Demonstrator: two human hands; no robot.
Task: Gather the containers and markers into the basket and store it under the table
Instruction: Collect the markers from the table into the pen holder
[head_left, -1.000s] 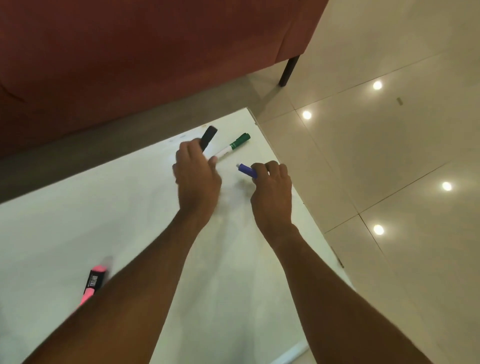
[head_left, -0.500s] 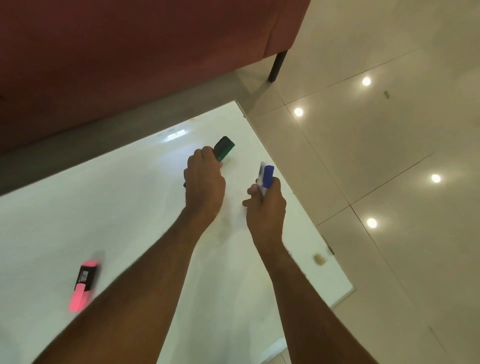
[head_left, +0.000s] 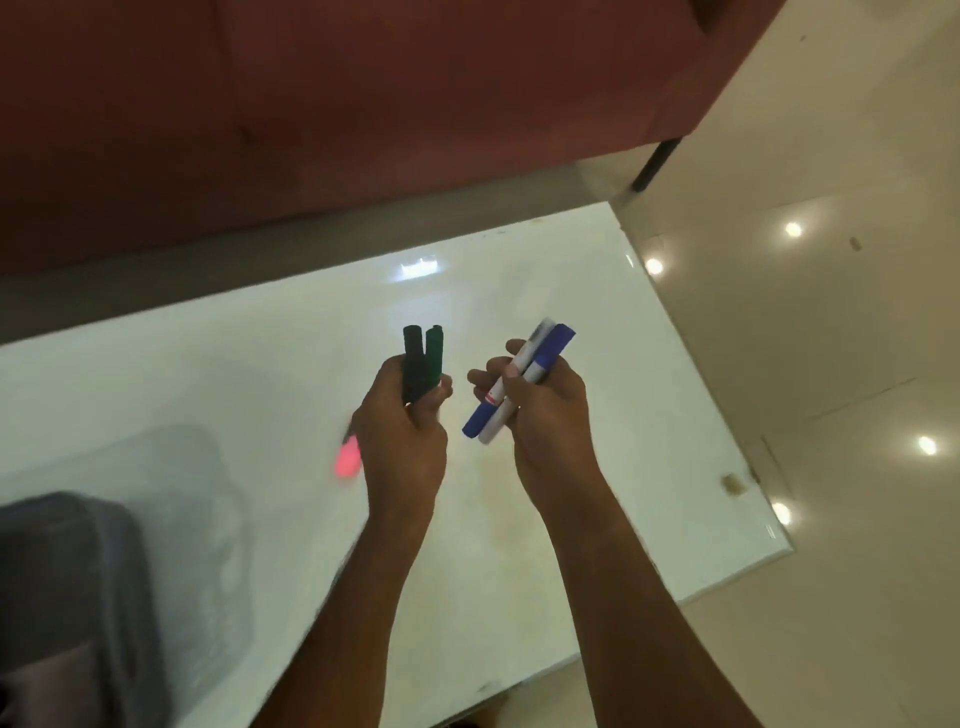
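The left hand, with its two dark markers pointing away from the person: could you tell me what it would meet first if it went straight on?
Likely nothing nearby: beyond the left hand and its dark markers lies bare white tabletop, then the red sofa, though depth is unclear.

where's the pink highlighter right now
In the head view it lies blurred on the white table, the pink highlighter just left of the left hand.

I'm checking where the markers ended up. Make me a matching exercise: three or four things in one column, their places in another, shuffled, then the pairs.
Things:
1. dark markers
2. blue-capped markers
3. pink highlighter
4. sofa

Places:
A. lying on the white table
B. held in the right hand
C. beyond the table's far edge
D. held in the left hand

Pairs: 1-D, 2-B, 3-A, 4-C
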